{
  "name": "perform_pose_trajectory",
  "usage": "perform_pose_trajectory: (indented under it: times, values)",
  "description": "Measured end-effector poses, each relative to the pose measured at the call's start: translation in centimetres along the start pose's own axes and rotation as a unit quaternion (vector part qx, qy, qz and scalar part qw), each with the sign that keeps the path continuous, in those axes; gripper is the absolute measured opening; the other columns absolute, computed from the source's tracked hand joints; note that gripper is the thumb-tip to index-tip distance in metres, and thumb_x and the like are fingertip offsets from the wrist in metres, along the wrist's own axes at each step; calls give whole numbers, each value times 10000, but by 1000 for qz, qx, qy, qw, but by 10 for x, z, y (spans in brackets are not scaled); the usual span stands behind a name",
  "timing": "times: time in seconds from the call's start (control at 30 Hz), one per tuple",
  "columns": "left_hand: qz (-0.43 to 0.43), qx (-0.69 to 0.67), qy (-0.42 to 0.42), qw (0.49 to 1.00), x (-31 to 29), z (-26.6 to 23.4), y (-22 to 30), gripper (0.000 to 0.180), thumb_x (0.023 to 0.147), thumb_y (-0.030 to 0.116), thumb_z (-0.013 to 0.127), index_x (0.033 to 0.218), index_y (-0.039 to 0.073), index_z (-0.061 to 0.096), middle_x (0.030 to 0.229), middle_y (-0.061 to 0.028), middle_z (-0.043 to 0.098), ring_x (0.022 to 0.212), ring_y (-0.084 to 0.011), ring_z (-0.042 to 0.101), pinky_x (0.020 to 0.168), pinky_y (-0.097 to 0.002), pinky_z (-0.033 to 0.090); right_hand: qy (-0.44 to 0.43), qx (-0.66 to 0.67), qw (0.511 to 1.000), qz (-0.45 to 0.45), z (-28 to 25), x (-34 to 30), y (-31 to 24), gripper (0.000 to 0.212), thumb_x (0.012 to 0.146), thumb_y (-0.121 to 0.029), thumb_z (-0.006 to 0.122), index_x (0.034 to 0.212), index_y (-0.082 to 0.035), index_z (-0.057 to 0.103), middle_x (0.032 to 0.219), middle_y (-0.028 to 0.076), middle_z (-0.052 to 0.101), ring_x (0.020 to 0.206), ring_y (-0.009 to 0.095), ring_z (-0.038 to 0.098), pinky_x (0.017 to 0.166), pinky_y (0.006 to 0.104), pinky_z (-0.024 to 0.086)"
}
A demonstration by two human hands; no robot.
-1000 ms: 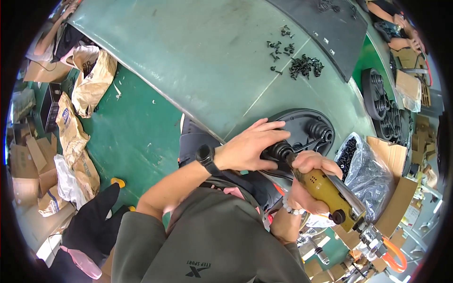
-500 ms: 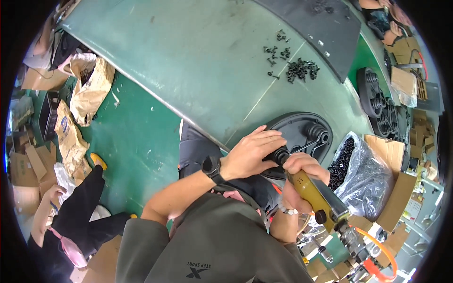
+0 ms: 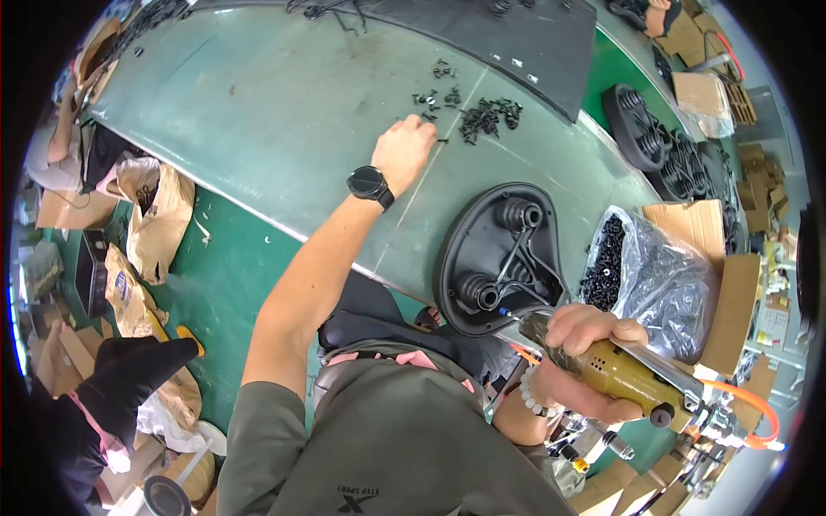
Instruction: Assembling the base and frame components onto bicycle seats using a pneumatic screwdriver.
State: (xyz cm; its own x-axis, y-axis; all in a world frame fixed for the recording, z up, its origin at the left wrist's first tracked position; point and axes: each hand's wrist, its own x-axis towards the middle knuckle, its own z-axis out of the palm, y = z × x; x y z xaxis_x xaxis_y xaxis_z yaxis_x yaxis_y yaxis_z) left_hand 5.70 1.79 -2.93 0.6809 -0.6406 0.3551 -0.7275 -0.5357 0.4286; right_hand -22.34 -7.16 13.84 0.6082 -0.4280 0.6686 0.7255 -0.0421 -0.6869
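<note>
My left hand [image 3: 406, 153] reaches out over the table, its fingers curled together at the edge of a few scattered black screws [image 3: 447, 96]. The fingertips are hidden, so I cannot make out what they pinch. A denser heap of black screws [image 3: 492, 118] lies just to its right. My right hand [image 3: 585, 348] is wrapped round a yellow-brown air screwdriver [image 3: 632, 374], tilted with its bit toward a black plastic housing [image 3: 452, 258]. That housing lies at the table's near edge and has two ribbed, bellows-like parts and rods inside. The bit tip is close to the lower bellows.
An open cardboard box [image 3: 731, 318] with a plastic bag of dark screws [image 3: 606, 258] stands right of the housing. More black housings [image 3: 637, 129] lie beyond. An orange air hose [image 3: 766, 413] trails from the screwdriver. Another person's legs [image 3: 129, 378] and paper sacks [image 3: 157, 215] are at left.
My left hand has left the housing and moved forward to the loose screws. My right hand has drawn the screwdriver back and to the right, uncovering the lower bellows.
</note>
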Motion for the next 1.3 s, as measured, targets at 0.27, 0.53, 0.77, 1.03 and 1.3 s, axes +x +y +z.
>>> perform_pose_trajectory:
  times: [0.27, 0.53, 0.77, 1.03, 1.3]
  values:
    - [-324, -736, -166, 571, -85, -70, 128, 248, 957, 219, 564, 1096, 14, 566, 1075, -107, 656, 912, -175, 648, 810, -308, 535, 68, 31, 994, -73, -14, 2, -3, 844, 846, -730, 417, 1318, -31, 374, 953, 149, 590, 772, 286, 590, 685, 399, 456]
    - [-308, -846, -142, 412, -121, -86, 173, 199, 969, 175, 539, 1067, 13, 598, 1066, -120, 653, 883, -150, 669, 759, -259, 558, 161, 30, 986, -36, -3, 3, 7, 887, 784, -824, 372, 1242, -71, 478, 746, 50, 523, 589, 184, 513, 579, 319, 401]
    - [-296, -876, -155, 347, -129, -81, 180, 194, 977, 197, 526, 999, 14, 587, 1075, -124, 649, 886, -147, 667, 776, -256, 559, 191, 37, 980, -40, -1, 0, 3, 870, 790, -817, 370, 1219, -68, 479, 728, 41, 503, 569, 177, 484, 573, 312, 388]
    - [46, -369, -111, 922, -33, -43, 123, 573, 765, 97, 680, 1295, 24, 473, 1296, -137, 544, 1284, -316, 431, 1067, -394, 350, 233, 7, 970, -66, -16, 13, -4, 861, 790, -821, 360, 1183, -65, 482, 693, 43, 505, 547, 175, 461, 538, 308, 372]
    - [-4, -326, -187, 927, -64, -35, 136, 572, 707, 102, 719, 1242, 34, 530, 1281, -131, 546, 1348, -359, 329, 1077, -440, 331, 62, -66, 994, -55, -46, 18, -5, 767, 863, -645, 505, 1292, -23, 375, 907, 142, 585, 726, 281, 589, 676, 415, 463]
